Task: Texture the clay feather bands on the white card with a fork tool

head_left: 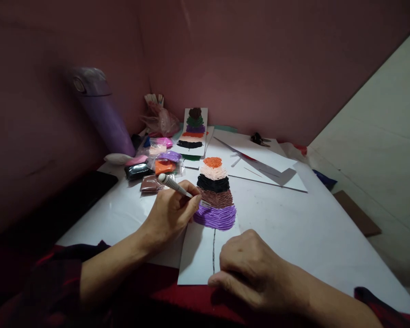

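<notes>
Clay bands: orange, cream, black, brown and purple ridged layers stacked on a white card, which lies at the near edge of the bench.
Left hand: the left hand is clenched around a modelling tool, its tip at the left edge of the brown and purple bands.
Right hand: the right hand rests fingers-down on the card's lower right corner, pinning it; it grasps nothing.
Further out: packets of coloured clay lie beyond the left hand, a finished clay card stands behind them, and a purple flask leans by the wall.
Risk: I judge a hard push could smear purple into brown, or slide the card if the pinning hand eases.
</notes>
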A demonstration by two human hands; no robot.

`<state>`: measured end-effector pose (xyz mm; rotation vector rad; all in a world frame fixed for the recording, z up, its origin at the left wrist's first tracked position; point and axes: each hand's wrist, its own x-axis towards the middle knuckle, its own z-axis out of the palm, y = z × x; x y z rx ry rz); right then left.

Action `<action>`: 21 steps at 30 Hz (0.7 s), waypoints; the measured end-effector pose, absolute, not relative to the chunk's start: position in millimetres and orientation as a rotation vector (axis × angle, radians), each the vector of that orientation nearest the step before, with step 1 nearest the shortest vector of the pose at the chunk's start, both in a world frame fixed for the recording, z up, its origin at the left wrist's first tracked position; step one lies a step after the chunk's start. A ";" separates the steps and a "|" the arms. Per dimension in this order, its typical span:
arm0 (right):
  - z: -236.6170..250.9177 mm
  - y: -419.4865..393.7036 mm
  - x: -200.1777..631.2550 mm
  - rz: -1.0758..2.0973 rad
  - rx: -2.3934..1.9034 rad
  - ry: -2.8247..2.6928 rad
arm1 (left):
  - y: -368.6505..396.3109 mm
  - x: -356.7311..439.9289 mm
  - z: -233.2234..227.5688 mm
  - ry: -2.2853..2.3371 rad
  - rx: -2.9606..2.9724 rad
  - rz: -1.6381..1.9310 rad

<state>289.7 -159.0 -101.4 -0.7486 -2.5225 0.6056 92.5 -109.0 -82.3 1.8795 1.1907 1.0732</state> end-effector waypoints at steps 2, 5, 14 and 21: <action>-101.1 -158.8 289.6 0.599 -0.744 -2.511 | -108.8 93.6 -82.8 1.164 1.848 1.061; -100.9 -158.5 289.5 0.593 -0.705 -2.504 | -107.0 96.1 -86.4 1.147 1.854 1.046; -102.5 -157.4 289.1 0.574 -0.709 -2.499 | -103.9 99.5 -87.5 1.144 1.841 0.997; -101.3 -157.9 289.5 0.554 -0.700 -2.485 | -100.6 97.7 -94.0 1.201 1.913 0.963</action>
